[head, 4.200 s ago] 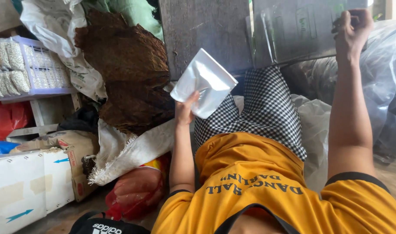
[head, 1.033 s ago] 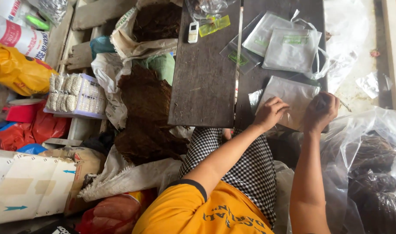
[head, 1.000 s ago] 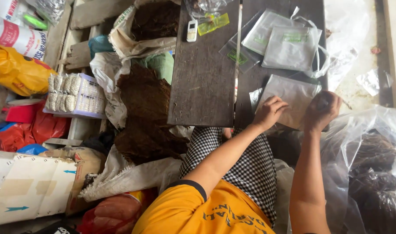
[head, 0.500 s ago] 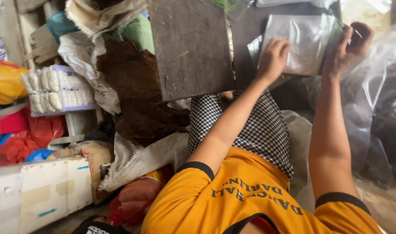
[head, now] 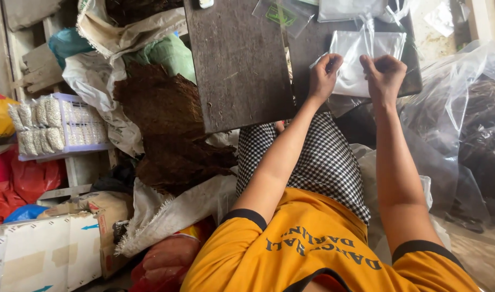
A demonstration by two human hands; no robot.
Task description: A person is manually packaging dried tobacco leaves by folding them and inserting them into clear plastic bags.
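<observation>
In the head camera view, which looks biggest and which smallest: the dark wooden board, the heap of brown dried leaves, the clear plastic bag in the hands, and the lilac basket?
Largest to smallest as they look:
1. dark wooden board and heap of brown dried leaves: too alike to rank, and both partly hidden.
2. lilac basket
3. clear plastic bag, pinched by the left hand and right hand, looks slightly smaller.

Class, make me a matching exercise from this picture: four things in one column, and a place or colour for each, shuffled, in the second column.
1. clear plastic bag
2. dark wooden board
3. lilac crate
4. brown dried leaves

a. left of the board, heaped on sacks
b. pinched by left hand and right hand
c. far left, holding small packets
d. under the bag

Pairs: 1-b, 2-d, 3-c, 4-a
</observation>
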